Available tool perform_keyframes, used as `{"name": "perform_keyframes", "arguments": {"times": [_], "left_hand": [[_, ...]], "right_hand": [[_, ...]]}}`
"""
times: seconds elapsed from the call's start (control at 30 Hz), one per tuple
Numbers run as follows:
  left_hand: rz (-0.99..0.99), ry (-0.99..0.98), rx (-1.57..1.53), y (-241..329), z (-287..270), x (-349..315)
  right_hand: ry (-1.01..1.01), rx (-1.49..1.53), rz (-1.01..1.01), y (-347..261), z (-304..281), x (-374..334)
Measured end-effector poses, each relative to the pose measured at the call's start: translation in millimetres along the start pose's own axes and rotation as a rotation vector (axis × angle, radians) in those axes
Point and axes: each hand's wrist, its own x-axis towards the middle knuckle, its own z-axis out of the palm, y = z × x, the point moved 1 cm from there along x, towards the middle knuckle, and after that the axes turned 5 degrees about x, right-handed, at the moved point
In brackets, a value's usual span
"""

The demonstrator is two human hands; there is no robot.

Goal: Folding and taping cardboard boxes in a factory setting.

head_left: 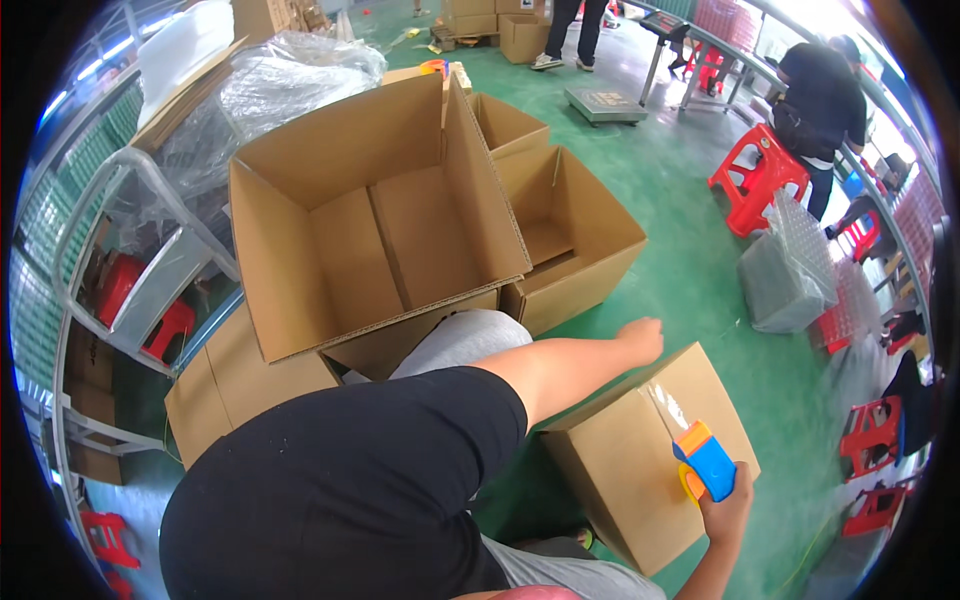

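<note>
Cardboard box (640,455), closed and sitting on the green floor (690,270), lay under both of the person's hands. The right hand (727,505) was clenched around a blue and orange tape dispenser (703,460), pressing it against the top of the box, where a strip of clear tape (666,405) ran away from the hand along the seam. The left hand (641,338) reached across from a black sleeve (360,480) and rested on the far edge of the same box, fingers curled down over the corner; whether it was gripping or only steadying could not be told.

Beyond the left hand, a little further out, stood an open empty box (570,235), and just beside it, to the left, a larger open box (370,220) tipped so that its inside faced the person. Behind that one lay a heap of clear plastic wrap (270,90).

Well off to the right of the right hand sat a bundle in clear wrapping (790,270) on the floor, with a red plastic stool (758,180) past it and more red stools (870,435) nearer the right hand. Another person in black (825,95) sat at a long table (740,55) far beyond the hands. A flat grey floor scale (605,103) rested on the floor further out.
</note>
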Motion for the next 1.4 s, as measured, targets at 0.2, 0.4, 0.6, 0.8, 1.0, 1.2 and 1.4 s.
{"name": "perform_keyframes", "arguments": {"times": [0.2,0.4,0.6,0.8,1.0,1.2,1.4], "left_hand": [[0.435,0.066,0.028,51.6,13.1,44.6],[0.726,-0.337,0.578,121.7,46.3,55.5],[0.703,-0.464,0.585,135.0,51.6,34.6],[0.776,-0.427,0.563,124.6,50.3,35.5],[0.783,-0.431,0.528,123.7,54.6,41.2],[0.758,-0.429,0.464,122.4,44.5,42.2],[0.725,-0.457,0.473,131.7,46.6,36.3]], "right_hand": [[0.005,-0.079,-0.035,16.0,11.1,15.1],[-0.052,-0.05,0.051,24.2,-6.6,20.4],[-0.092,-0.047,0.077,32.8,-24.6,11.2],[-0.153,-0.046,0.114,28.3,-27.8,5.0],[-0.162,-0.224,0.13,55.7,-77.1,-33.5],[-0.169,-0.367,0.323,118.9,-138.2,-99.3],[-0.151,-0.363,0.31,148.4,-128.1,-107.6]]}}
